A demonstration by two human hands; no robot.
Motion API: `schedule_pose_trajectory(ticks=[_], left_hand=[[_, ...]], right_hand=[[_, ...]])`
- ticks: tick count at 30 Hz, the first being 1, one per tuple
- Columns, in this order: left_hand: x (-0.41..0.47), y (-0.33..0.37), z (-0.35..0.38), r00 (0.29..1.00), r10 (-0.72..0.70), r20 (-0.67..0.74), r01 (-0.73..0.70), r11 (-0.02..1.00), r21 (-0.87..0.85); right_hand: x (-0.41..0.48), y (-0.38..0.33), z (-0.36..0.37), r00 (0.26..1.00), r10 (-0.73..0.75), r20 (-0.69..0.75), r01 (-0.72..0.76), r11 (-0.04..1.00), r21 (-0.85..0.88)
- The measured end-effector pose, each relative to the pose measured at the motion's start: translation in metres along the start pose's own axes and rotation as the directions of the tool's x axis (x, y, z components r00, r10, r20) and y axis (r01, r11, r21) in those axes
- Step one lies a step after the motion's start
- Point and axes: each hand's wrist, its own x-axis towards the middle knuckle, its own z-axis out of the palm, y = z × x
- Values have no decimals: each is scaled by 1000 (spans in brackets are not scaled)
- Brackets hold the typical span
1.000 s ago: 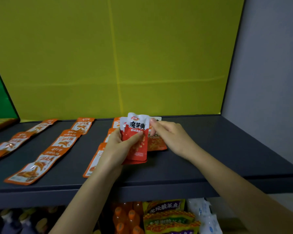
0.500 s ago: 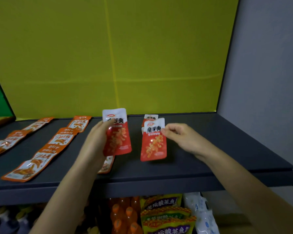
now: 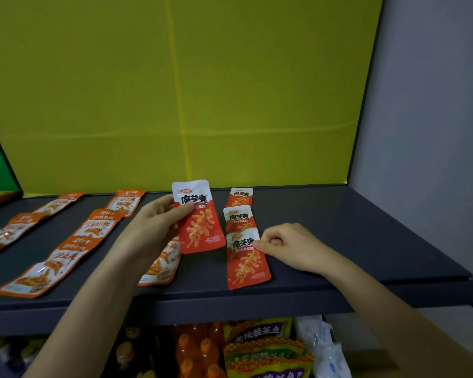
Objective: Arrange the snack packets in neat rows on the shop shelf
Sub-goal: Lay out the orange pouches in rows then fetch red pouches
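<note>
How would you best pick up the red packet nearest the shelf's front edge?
Pinch the front red packet at its upper right corner, coming from the right, as the right hand does. It lies flat, its top overlapping the packet behind, so that edge is likely slightly raised.

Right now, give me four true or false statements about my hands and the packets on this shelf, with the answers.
1. The left hand holds a red-and-white foil snack packet up off the dark grey metal shelf. True.
2. The right hand grips an orange-capped bottle. False: it pinches the edge of the front red packet, which lies on the shelf.
3. That packet is part of a row of three red packets running front to back. True.
4. The orange foil packets lie right of that row. False: they lie left of it.
</note>
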Motion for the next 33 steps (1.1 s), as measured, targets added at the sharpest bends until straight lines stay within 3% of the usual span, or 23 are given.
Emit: schedule_pose_trajectory(ticks=[10, 19, 25, 33], left_hand=[[46, 13, 40, 998, 58, 28, -62, 987, 151], [133, -20, 114, 980, -192, 58, 166, 940, 298], [169, -38, 145, 979, -197, 54, 158, 897, 413], [194, -53, 159, 984, -172, -43, 151, 684, 714]], right_hand=[[-3, 16, -15, 998, -57, 11, 57, 998, -19], [-35, 76, -63, 989, -20, -149, 22, 1000, 15], [-47, 108, -80, 976, 5, -218, 4, 999, 40], [-51, 127, -86, 974, 3, -227, 5, 999, 38]])
